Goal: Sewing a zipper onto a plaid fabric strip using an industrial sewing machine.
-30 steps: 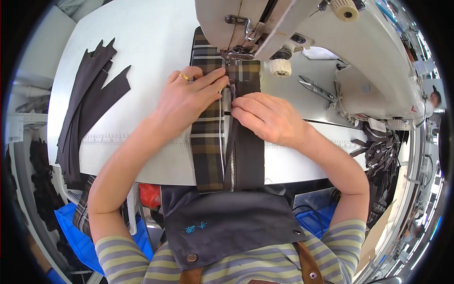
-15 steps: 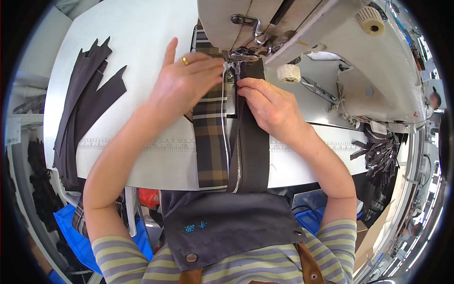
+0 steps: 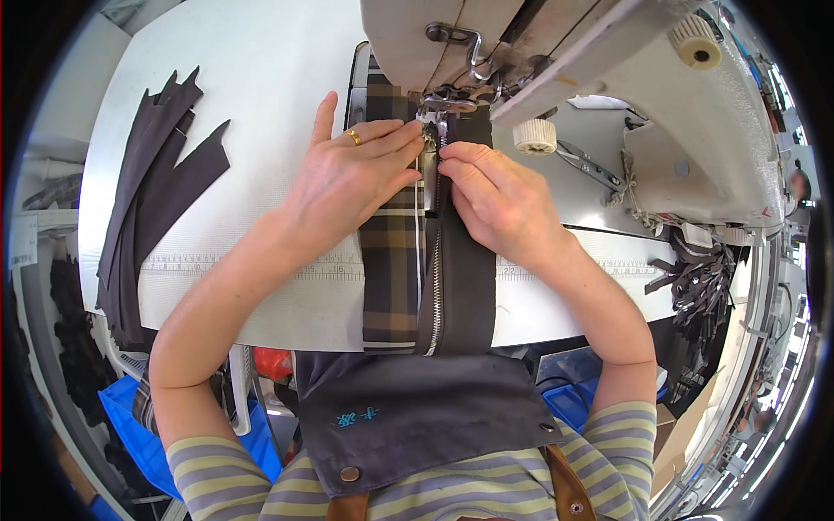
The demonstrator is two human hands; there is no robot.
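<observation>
I log one passage: bare worktop (image 3: 252, 165) between dark strips (image 3: 139, 226) and left hand (image 3: 356, 169). Obstacles: machine head (image 3: 400, 43) ahead; scissors (image 3: 591, 165) and machine arm (image 3: 678, 113) to the right of right hand (image 3: 508, 204).

Bright, even light; white tabletop (image 3: 261, 87) pale at 11 o'clock. Centre reasonably sharp. Glare streaks along rim, 4 o'clock. Fisheye distortion — bent edges, black corners.
</observation>
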